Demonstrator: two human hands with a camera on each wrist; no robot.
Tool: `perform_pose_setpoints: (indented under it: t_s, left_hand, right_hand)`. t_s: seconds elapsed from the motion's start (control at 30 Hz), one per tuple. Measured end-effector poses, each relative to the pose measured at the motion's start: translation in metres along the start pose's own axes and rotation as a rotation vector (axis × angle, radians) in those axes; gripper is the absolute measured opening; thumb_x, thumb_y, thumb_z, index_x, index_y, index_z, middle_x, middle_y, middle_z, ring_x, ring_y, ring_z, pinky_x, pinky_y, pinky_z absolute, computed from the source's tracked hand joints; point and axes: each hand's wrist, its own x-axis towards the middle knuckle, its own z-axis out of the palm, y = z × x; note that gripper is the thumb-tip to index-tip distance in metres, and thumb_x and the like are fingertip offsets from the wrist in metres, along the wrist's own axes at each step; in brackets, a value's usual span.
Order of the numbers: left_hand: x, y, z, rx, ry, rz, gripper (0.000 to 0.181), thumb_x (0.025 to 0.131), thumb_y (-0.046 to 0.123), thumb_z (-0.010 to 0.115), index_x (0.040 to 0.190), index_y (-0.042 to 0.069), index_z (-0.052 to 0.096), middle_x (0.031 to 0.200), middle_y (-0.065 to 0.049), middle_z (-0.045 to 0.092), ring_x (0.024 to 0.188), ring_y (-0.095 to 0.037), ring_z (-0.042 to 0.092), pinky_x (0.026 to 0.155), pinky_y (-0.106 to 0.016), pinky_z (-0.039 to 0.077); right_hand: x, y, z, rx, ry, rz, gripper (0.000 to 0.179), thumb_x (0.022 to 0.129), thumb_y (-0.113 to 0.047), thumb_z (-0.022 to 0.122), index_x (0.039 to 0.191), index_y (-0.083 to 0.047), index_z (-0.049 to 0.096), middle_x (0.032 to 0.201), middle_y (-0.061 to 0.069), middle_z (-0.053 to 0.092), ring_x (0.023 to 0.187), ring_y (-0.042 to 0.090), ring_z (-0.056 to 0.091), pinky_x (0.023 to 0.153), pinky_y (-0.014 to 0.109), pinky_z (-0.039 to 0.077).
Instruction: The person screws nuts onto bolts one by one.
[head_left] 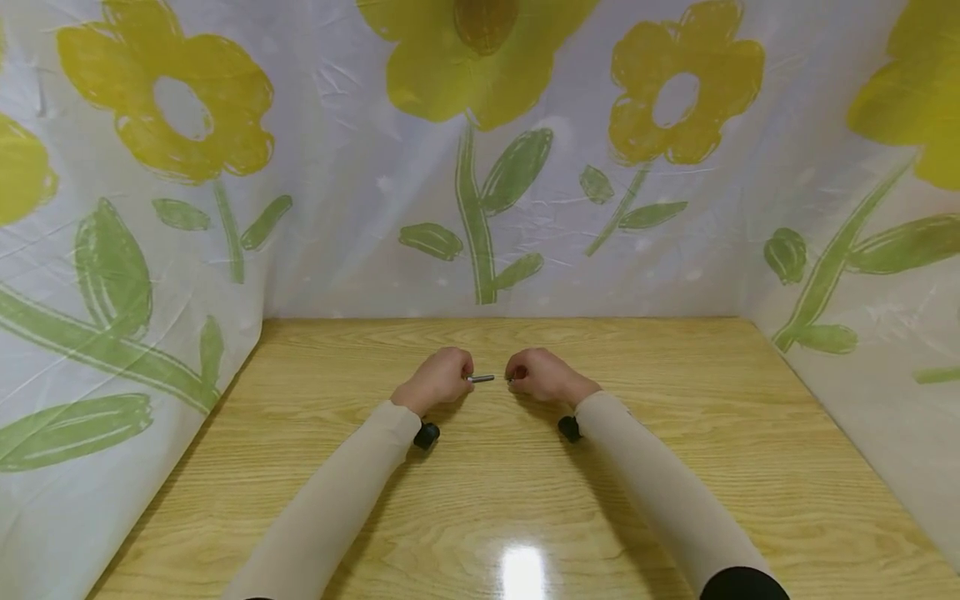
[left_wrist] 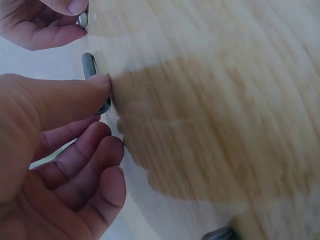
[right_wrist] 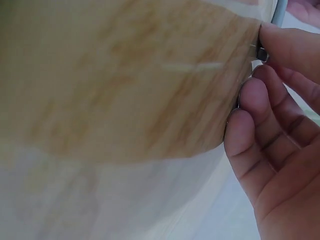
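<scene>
My left hand (head_left: 441, 377) pinches a grey metal bolt (head_left: 483, 378) by one end, between thumb and index finger. The bolt's threaded shaft (left_wrist: 88, 64) sticks out past the thumb towards my other hand. A small metal nut (left_wrist: 83, 20) sits between the thumb and fingertips of my right hand (head_left: 549, 375). In the right wrist view the nut (right_wrist: 262, 54) is partly hidden by the thumb. A short gap separates the bolt's free end from the nut in the head view. Both hands are low over the far half of the table.
The wood-grain table (head_left: 487, 475) spreads under both arms, with a bright light reflection near its front. A white curtain (head_left: 345, 250) printed with yellow flowers stands along the back and both sides. Black wrist cameras (head_left: 427, 435) hang under the sleeves.
</scene>
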Motion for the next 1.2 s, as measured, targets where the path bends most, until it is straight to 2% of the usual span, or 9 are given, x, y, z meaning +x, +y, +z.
perform_pose_setpoints:
  t_s: [0.33,0.53,0.73,0.97,1.2]
  left_hand:
    - [0.001,0.004,-0.003,0.015,-0.017,-0.009,0.008,0.09,0.013,0.068,0.083,0.011,0.064,0.081,0.0,0.059,0.073,-0.016,0.055,0.07,-0.034,0.048]
    - [0.002,0.002,0.0,-0.011,0.016,0.026,0.01,0.09,0.011,0.066,0.081,0.01,0.063,0.08,0.0,0.059,0.072,-0.016,0.054,0.068,-0.033,0.047]
    - [-0.007,0.0,0.001,-0.084,0.074,0.037,0.007,0.091,0.008,0.064,0.084,0.01,0.062,0.08,0.0,0.058,0.07,-0.017,0.051,0.065,-0.032,0.044]
    - [-0.023,0.001,-0.002,-0.224,0.145,0.031,0.004,0.091,0.008,0.064,0.09,0.009,0.06,0.078,0.0,0.057,0.067,-0.017,0.049,0.062,-0.031,0.042]
    - [-0.039,0.01,-0.004,-0.332,0.212,0.088,0.008,0.09,0.006,0.066,0.087,0.012,0.061,0.079,0.0,0.062,0.069,-0.012,0.055,0.063,-0.029,0.047]
  right_hand:
    - [0.002,-0.002,-0.003,-0.027,-0.054,0.034,0.008,0.089,-0.014,0.068,0.096,-0.01,0.07,0.091,-0.002,0.066,0.083,0.012,0.06,0.078,0.031,0.05]
    - [-0.003,-0.006,-0.007,-0.01,-0.054,0.022,0.009,0.09,-0.016,0.068,0.099,-0.013,0.069,0.092,-0.005,0.065,0.083,0.009,0.06,0.076,0.03,0.05]
    - [-0.006,-0.009,-0.007,0.043,-0.017,0.023,0.005,0.09,-0.015,0.067,0.095,-0.013,0.069,0.088,-0.005,0.064,0.08,0.01,0.059,0.074,0.031,0.05]
    - [-0.017,-0.015,-0.007,0.063,0.052,0.034,0.013,0.091,-0.014,0.065,0.102,-0.009,0.068,0.089,-0.005,0.063,0.08,0.01,0.058,0.074,0.031,0.049]
    - [-0.033,-0.023,-0.009,0.123,0.122,0.007,0.014,0.093,-0.013,0.061,0.104,-0.006,0.066,0.088,-0.006,0.061,0.078,0.011,0.056,0.07,0.03,0.048]
